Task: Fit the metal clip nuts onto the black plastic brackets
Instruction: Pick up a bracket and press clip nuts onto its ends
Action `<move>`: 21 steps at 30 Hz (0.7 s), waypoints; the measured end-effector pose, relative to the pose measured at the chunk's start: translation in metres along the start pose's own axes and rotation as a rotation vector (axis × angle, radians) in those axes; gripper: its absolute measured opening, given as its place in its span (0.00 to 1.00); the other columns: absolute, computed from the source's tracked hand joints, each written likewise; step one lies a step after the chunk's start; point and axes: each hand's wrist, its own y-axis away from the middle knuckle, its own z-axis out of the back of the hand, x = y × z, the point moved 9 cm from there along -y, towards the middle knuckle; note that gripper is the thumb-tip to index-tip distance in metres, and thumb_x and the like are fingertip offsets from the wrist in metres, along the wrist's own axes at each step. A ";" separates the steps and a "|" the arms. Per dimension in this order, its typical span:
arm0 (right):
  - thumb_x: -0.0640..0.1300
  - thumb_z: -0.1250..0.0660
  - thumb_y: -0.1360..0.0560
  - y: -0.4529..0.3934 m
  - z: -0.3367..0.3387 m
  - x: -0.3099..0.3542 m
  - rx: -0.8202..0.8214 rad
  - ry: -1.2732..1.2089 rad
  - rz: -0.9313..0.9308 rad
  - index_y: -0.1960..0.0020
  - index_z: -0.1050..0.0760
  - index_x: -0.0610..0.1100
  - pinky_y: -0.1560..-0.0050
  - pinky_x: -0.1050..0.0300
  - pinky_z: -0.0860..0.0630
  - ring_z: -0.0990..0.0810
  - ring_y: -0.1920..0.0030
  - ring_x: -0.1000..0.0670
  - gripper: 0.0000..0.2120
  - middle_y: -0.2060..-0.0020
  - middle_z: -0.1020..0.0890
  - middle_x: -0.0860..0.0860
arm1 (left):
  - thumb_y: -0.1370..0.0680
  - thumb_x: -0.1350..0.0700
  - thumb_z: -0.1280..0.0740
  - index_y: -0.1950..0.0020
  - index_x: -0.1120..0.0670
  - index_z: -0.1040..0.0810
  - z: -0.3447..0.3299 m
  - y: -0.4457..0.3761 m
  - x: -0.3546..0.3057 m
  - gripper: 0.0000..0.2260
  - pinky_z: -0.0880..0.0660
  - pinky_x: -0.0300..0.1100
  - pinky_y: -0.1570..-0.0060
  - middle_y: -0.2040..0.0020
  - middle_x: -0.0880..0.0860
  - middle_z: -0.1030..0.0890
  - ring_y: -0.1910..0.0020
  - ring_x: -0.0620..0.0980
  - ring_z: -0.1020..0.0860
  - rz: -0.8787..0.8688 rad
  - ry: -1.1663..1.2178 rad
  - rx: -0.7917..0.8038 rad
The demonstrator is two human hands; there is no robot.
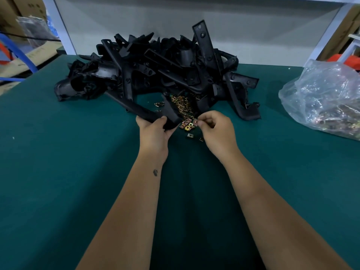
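Observation:
A heap of black plastic brackets (165,67) lies at the back of the green table. My left hand (153,131) grips the near end of one black bracket (148,113) that reaches out of the heap. Gold and silver metal clip nuts (182,106) lie scattered in front of the heap, between my hands. My right hand (218,131) pinches one clip nut (195,121) between thumb and fingertips, just right of the bracket's end.
A clear plastic bag (323,98) with more clip nuts sits at the right of the green table (78,152). A white shelf frame (64,32) stands behind the heap. Cardboard boxes (17,14) and a blue hose (21,55) are off the table at left.

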 end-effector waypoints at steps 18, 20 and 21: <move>0.41 0.38 0.29 0.014 -0.005 0.004 0.077 0.192 -0.055 0.59 0.21 0.51 0.60 0.54 0.26 0.23 0.61 0.56 0.09 0.64 0.21 0.58 | 0.26 0.61 0.28 0.23 0.32 0.57 0.001 0.004 -0.026 0.47 0.24 0.47 0.41 0.40 0.50 0.24 0.44 0.41 0.23 -0.235 -0.573 0.014; 0.46 0.34 0.30 0.016 -0.020 0.011 0.191 0.422 0.056 0.56 0.21 0.50 0.49 0.50 0.29 0.26 0.52 0.49 0.05 0.58 0.23 0.56 | 0.29 0.60 0.24 0.23 0.32 0.61 0.002 0.003 -0.021 0.54 0.25 0.46 0.39 0.40 0.51 0.24 0.44 0.43 0.22 -0.201 -0.540 0.020; 0.47 0.32 0.30 0.016 -0.023 0.012 0.211 0.502 0.102 0.54 0.21 0.50 0.47 0.49 0.30 0.27 0.50 0.48 0.05 0.57 0.25 0.55 | 0.30 0.60 0.23 0.23 0.32 0.62 0.001 0.002 -0.020 0.55 0.24 0.45 0.40 0.41 0.50 0.24 0.45 0.43 0.22 -0.192 -0.523 0.029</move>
